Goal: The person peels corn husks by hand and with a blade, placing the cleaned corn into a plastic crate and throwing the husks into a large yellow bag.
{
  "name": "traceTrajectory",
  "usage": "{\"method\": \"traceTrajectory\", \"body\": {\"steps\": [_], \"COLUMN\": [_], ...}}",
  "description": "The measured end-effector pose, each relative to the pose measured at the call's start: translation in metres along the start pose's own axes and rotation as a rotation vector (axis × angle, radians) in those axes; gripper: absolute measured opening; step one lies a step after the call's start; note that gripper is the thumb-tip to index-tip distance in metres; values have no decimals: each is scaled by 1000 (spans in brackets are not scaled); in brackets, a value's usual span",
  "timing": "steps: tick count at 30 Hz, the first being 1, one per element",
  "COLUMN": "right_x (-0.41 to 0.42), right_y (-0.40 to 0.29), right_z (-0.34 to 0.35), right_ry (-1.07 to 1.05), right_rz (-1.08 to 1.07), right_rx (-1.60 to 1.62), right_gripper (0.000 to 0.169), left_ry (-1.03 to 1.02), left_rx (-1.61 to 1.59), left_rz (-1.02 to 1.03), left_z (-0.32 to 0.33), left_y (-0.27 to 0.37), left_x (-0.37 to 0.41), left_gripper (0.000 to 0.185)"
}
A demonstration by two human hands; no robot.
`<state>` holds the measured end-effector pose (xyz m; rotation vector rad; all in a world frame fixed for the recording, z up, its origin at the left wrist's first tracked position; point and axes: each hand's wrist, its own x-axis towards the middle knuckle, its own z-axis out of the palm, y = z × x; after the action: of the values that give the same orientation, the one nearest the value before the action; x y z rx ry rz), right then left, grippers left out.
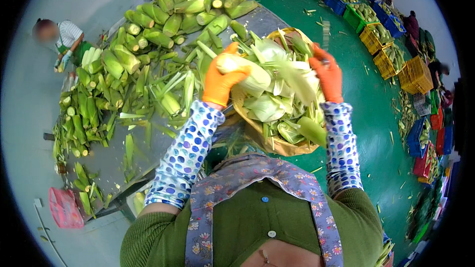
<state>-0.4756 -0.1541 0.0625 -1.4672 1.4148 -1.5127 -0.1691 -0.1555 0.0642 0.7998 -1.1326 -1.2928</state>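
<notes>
My left hand (pixel 226 76), in an orange glove, grips a corn ear (pixel 250 76) with pale husk leaves around it. The ear is over the left part of a yellow bag (pixel 256 133) full of stripped corn husks (pixel 265 107). At the bag's far right rim is my right hand (pixel 328 74), also gloved in orange, its fingers bent. A small dark thing shows at its fingers, too small to name. Between my hands a loose husk leaf (pixel 297 79) is blurred by motion, apart from the right fingers.
A metal table (pixel 137 155) on my left bears a heap of unhusked corn ears (pixel 159 15) and loose leaves. Across it stands a person (pixel 70 40). Corn-filled crates (pixel 386 59) line the green floor (pixel 367 118) at right, with people beyond. A pink bag (pixel 66 207) hangs at the table's near-left corner.
</notes>
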Motion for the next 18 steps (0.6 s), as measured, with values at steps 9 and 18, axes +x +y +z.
{"method": "traceTrajectory", "body": {"steps": [9, 18], "right_x": [-38, 37], "right_y": [-40, 162], "right_z": [90, -32], "right_ry": [-191, 286], "right_rz": [32, 562], "right_rx": [189, 765], "right_gripper": [17, 20], "left_ry": [-157, -262], "left_rx": [281, -127], "left_rz": [193, 126], "left_z": [30, -8], "left_y": [-7, 43], "left_x": [-16, -34], "left_gripper": [77, 85]}}
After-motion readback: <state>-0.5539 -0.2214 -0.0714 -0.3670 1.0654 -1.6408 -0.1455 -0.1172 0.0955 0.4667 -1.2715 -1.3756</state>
